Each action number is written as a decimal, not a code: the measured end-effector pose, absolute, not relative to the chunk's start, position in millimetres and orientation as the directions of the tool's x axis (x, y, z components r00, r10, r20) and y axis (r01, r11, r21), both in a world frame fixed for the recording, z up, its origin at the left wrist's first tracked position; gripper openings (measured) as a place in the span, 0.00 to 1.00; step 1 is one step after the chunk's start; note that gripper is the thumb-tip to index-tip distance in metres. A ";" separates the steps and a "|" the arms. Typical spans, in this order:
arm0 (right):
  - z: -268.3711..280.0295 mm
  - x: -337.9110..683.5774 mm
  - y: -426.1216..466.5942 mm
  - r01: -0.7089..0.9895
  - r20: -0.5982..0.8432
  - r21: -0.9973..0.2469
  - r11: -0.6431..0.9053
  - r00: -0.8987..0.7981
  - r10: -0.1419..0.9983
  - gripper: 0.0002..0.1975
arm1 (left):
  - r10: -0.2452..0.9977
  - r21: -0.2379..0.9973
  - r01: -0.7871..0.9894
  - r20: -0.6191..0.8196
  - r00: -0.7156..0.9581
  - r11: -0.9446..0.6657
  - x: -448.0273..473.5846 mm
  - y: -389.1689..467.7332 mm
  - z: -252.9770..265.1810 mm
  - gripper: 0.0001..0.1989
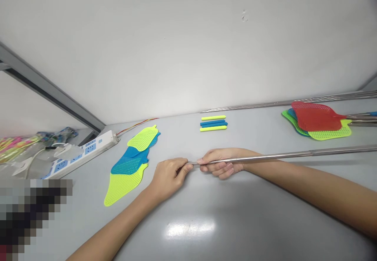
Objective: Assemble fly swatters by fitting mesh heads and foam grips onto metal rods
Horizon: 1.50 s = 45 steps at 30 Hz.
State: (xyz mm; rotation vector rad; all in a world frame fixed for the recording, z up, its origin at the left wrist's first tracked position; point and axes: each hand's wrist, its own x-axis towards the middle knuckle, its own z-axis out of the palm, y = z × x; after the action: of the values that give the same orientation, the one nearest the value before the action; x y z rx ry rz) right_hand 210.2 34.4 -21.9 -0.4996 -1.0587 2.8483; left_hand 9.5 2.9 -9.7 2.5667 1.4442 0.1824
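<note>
A thin telescopic metal rod (279, 156) lies across both hands, its thicker end running out past the right edge of view. My right hand (218, 163) is closed around its narrow part, with thumb and fingers on it. Just to the left, my left hand (170, 176) pinches the rod's thin tip, and its fingers hide the very end. Left of that hand, mesh fly swatter heads overlap on the table: a yellow one (123, 188) in front, blue ones (126, 162) in the middle, another yellow one (143, 138) behind. Beyond my hands are short yellow (213, 128) and blue tubes (213, 123).
On the grey table (188, 206), a white power strip (85, 153) with plugs stands left, beside clear plastic bags (32, 147). At right, a red swatter (318, 115) lies atop green, blue and yellow ones. Several metal rods (253, 106) lie along the white wall.
</note>
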 end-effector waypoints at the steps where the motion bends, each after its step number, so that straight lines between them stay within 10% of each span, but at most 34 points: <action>1: -21.5 210.1 34.2 0.054 -0.281 -0.647 -0.761 -0.944 0.171 0.09 | 0.858 0.231 0.833 0.016 0.514 -0.503 9.5 3.5 -9.4 0.18; 45: -14.7 208.5 30.0 0.039 -0.268 -0.710 -0.703 -0.938 0.218 0.09 | 0.857 0.276 0.826 -0.018 0.515 -0.491 8.4 10.1 -4.7 0.19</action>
State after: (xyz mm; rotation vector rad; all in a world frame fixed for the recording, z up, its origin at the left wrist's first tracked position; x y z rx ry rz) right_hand 208.5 30.0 -14.7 -0.5138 -1.1634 2.7643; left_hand 8.4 10.1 -4.7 2.5090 1.4235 0.1775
